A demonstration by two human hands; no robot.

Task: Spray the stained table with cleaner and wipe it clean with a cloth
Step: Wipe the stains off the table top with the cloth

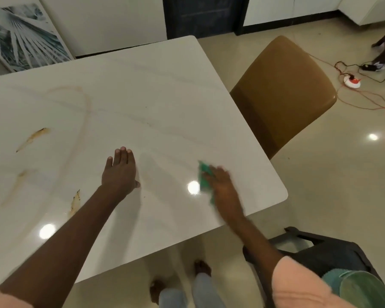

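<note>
A white marble-look table (142,96) fills the left and middle of the view. Brown stains (35,135) streak its left side, with a faint ring-shaped smear (85,107) further back and another streak (75,202) near my left forearm. My left hand (119,172) rests flat on the tabletop, fingers straight. My right hand (222,185), blurred by motion, presses a green cloth (205,176) onto the table near its right front corner. No spray bottle is in view.
A tan chair (282,92) stands against the table's right edge. A dark plastic stool (320,247) holding green and teal cloths (360,285) sits at the lower right. Cables and a power strip (351,82) lie on the tiled floor. A framed picture (25,36) leans behind the table.
</note>
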